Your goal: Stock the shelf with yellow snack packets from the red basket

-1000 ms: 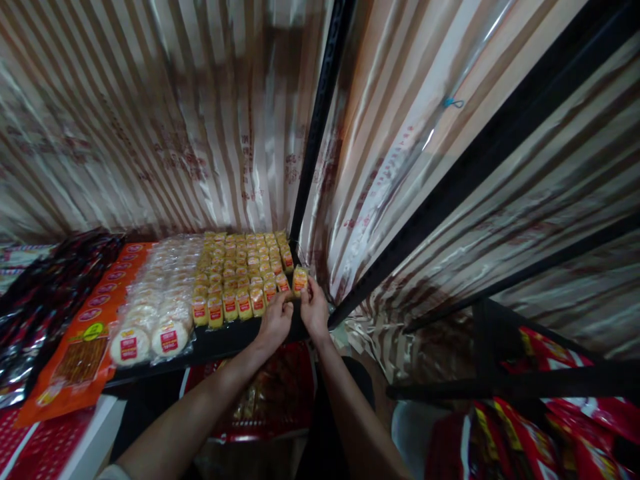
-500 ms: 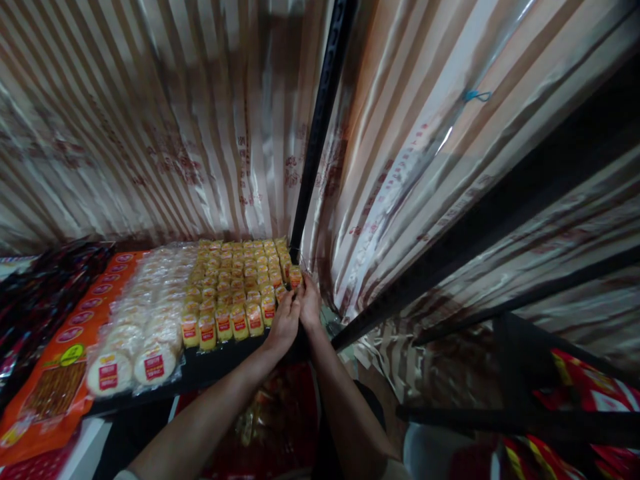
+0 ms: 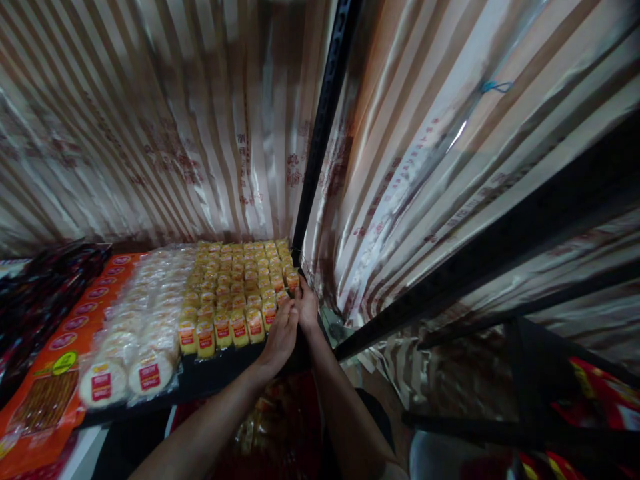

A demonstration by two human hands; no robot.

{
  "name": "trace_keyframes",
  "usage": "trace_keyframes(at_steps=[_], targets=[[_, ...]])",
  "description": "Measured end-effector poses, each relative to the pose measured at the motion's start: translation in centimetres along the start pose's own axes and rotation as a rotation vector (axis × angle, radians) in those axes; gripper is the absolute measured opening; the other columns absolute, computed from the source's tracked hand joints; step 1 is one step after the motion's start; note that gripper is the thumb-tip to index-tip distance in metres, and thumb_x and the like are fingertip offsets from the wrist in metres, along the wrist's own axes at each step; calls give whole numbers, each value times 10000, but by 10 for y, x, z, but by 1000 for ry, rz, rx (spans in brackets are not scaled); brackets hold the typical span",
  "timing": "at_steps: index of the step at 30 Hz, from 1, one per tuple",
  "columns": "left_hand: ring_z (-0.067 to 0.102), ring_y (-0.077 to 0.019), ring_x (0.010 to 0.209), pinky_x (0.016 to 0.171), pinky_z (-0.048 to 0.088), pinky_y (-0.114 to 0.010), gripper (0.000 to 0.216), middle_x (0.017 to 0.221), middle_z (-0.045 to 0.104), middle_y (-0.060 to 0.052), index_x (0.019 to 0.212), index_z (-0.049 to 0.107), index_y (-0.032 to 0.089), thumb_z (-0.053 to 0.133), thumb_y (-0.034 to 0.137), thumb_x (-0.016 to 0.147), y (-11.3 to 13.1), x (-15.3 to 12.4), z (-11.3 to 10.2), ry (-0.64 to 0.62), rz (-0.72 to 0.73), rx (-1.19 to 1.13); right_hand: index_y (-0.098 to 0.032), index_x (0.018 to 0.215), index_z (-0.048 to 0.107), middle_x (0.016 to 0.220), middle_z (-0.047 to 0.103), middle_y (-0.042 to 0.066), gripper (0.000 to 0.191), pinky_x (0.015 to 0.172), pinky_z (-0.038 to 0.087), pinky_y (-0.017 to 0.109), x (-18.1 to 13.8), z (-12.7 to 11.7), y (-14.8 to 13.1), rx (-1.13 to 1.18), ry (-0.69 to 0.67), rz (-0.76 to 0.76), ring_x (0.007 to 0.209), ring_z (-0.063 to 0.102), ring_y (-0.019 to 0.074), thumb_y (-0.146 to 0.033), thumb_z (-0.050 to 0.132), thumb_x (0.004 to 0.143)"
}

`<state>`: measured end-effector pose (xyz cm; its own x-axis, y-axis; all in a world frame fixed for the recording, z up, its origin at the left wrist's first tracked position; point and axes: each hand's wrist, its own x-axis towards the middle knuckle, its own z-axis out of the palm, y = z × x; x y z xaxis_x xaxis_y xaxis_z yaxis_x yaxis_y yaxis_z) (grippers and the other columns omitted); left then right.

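Small yellow wrapped cakes point(image 3: 236, 293) with red labels stand in tight rows on a black shelf point(image 3: 220, 365). At the right end of these rows, my right hand point(image 3: 307, 308) has its fingers against the outer side of one wrapped cake point(image 3: 291, 279) and appears to grip it. Just in front of it, my left hand point(image 3: 283, 333) lies with fingers stretched and close together. Its tips touch the near right corner of the rows beside another wrapped cake point(image 3: 283, 297). Both hands meet at the fingers, and the thumbs are mostly hidden.
Left of the cakes are round white wrapped pastries point(image 3: 150, 373), an orange snack packet point(image 3: 50, 393) and dark shiny packets point(image 3: 40, 293). A black metal post point(image 3: 325, 127) rises behind my hands. Striped plastic sheeting point(image 3: 210, 133) hangs behind. Red packets point(image 3: 607, 393) sit lower right.
The cake at my right hand has moved slightly left and down against the rows. Both hands stay at the right end; the view has shifted slightly.
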<state>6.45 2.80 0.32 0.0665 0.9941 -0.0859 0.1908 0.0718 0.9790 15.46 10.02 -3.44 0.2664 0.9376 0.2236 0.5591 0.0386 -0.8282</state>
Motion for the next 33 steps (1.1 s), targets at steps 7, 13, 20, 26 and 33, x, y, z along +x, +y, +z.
trace_keyframes(at_steps=[7,13,20,26,33], targets=[[409,-205,1281,1104,278,-375,407,1324,508,-129,1191,530,129,324,305,887,11,-4,-4,-1,21,44,-177,1332,471,1285,557,92,484,1017,383,355,-2,6,8,44,-6,-74,1190,502,206,-239,374,862],[446,-195,1239,1096,284,-361,369,1267,558,-101,1149,554,164,344,276,868,13,-4,-5,19,59,166,-113,1298,498,1286,529,150,476,1027,366,373,0,14,13,11,6,-18,1222,463,233,-261,378,863],[380,-205,1307,1124,235,-393,397,1344,506,-98,1198,531,168,344,306,877,7,-8,-4,3,39,196,-42,1302,472,1319,501,199,518,1064,318,420,-7,7,5,38,111,27,1245,443,258,-260,407,837],[391,-222,1303,1121,246,-409,447,1367,472,-150,1248,499,112,314,290,882,12,-13,0,-48,63,263,-125,1269,528,1266,574,127,476,1013,398,367,-13,4,11,231,40,37,1159,540,209,-352,386,876],[374,-206,1313,1126,244,-402,482,1381,450,-165,1288,457,64,291,260,880,9,-18,1,-62,166,360,-135,1245,548,1157,639,114,479,944,448,351,-19,2,14,248,56,15,1073,583,205,-395,409,868]])
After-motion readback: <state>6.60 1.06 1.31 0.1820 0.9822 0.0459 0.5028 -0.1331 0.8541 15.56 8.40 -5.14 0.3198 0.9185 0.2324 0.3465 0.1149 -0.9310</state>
